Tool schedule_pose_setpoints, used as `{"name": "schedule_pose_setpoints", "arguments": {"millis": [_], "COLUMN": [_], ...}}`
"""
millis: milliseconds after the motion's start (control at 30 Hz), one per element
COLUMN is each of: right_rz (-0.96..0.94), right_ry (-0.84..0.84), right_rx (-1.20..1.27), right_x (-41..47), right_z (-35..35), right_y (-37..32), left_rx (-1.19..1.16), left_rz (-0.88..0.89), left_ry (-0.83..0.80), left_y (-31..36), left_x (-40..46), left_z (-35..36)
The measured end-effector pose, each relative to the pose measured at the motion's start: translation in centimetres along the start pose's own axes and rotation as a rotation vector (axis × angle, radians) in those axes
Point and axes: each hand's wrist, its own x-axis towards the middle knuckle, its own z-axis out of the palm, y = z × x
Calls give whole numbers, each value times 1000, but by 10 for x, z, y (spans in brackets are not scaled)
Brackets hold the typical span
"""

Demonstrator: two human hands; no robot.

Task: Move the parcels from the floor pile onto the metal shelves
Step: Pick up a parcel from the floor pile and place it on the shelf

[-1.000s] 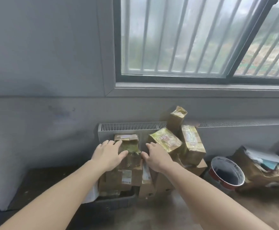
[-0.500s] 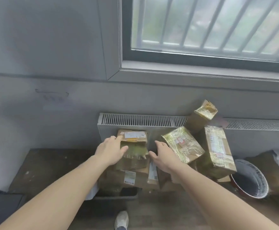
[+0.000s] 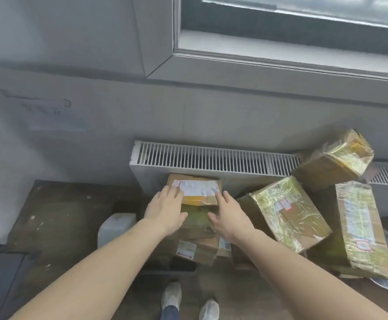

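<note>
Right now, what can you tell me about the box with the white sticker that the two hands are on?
The brown cardboard parcel sits on top of the pile, its far end close to the white radiator. A white shipping label and yellowish tape cover that far end; the nearer part looks dark, greenish and creased. It lies fairly flat on other boxes. The left hand rests on its left side, the right hand on its right, fingers spread.

Dim window daylight (soft blur)

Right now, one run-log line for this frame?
phase: reach | left hand: open, on parcel | right hand: open, on parcel | parcel: on pile, unlifted
</note>
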Motion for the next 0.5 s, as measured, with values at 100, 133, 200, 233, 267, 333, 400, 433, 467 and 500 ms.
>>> {"name": "schedule_pose_setpoints", "arguments": {"millis": [100,133,200,233,267,333,400,433,467,500], "right_rz": [-49,-74,-112,-120,-123,-128,-142,-148,-153,-155], "right_ry": [10,14,19,20,19,14,12,10,9,8], "right_rx": [-56,-86,-148,-170,-186,-212,-240,-254,-263,-268], "right_x": [19,24,35,40,45,54,62,66,68,70], "right_z": [16,20,28,31,34,38,41,42,43,45], "right_y": [1,2,4,5,4,4,2,1,1,1], "left_rx": [19,16,12,14,20,45,84,116,147,174], "left_rz": [-80,-109,-146,-152,-150,-135,-125,-105,-71,-27], "left_ry": [-21,-30,-53,-64,-70,-62,-34,-15,5,23], "left_y": [-1,-3,-5,-6,-6,-6,-6,-5,-5,-5], "left_x": [17,22,30,33,34,37,39,40,41,43], "left_z": [22,27,36,39,42,45,47,47,47,48]}}
